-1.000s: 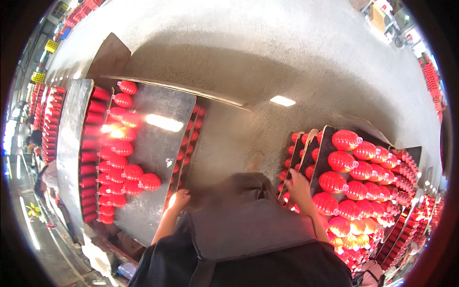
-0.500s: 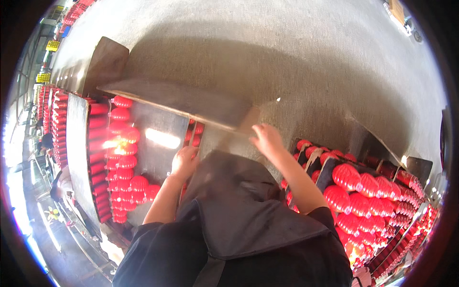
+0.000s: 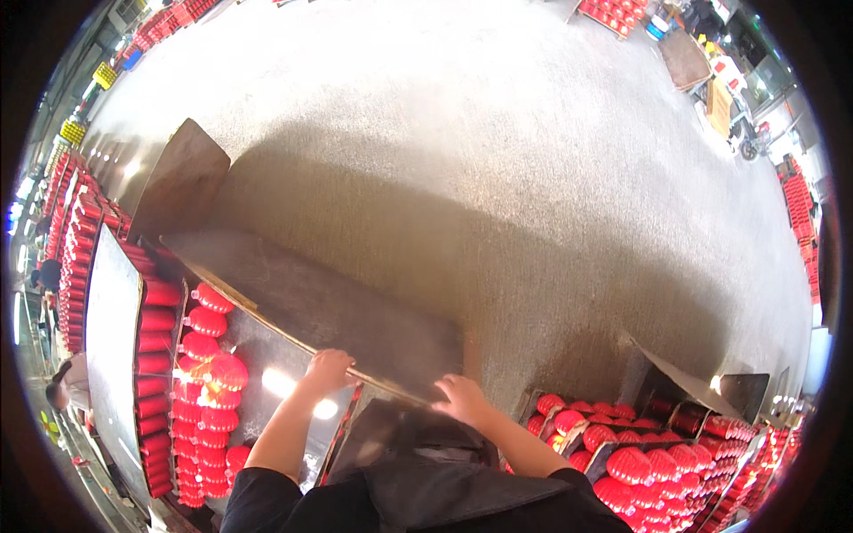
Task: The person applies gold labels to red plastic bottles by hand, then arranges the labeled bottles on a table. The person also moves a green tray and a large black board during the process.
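A large dark flat board stands in front of me, its pale near edge slanting down to the right. My left hand is closed over this edge. My right hand grips the board by its near right corner, fingers bent over the edge. On the left, beside the board's near edge, red ribbed round pieces are stacked in columns against a sheet with bright glare. The undersides of both hands are hidden.
Another brown board stands upright beyond the far left end. Rows of red cylinders sit under a pale panel at left. More red ribbed pieces are piled at right, near a leaning panel. Grey concrete floor stretches ahead.
The view has tilted up, showing more floor. My left hand, earlier just short of the board's edge, is now on it. My right hand has closed in at the corner, nearer the left.
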A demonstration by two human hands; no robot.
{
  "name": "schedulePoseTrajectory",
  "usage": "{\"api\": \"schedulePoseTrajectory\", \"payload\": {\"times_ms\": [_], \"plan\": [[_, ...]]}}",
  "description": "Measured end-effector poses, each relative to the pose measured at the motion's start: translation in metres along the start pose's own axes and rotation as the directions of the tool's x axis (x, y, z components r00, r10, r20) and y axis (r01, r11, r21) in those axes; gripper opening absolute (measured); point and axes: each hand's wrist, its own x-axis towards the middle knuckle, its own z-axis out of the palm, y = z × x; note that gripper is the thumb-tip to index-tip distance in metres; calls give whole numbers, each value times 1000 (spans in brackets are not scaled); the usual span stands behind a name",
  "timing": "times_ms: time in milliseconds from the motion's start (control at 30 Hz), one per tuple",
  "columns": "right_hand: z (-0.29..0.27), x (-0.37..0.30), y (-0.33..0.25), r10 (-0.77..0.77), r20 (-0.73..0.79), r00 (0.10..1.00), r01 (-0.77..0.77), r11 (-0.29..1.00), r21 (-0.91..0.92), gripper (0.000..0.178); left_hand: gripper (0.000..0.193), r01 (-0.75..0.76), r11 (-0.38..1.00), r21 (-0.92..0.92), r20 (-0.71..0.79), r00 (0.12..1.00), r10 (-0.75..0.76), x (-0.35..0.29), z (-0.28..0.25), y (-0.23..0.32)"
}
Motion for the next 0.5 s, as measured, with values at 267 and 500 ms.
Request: {"api": "schedulePoseTrajectory", "payload": {"times_ms": [267, 500], "plan": [[-9, 7, -25, -180, -78, 981, 154, 953, -259, 47, 30, -232, 973, 12, -288, 931, 225, 19, -18, -35], [-28, 62, -43, -14, -302, 953, -34, 987, -155, 38, 24, -242, 965, 99, -516, 817, 258, 54, -34, -29]]}}
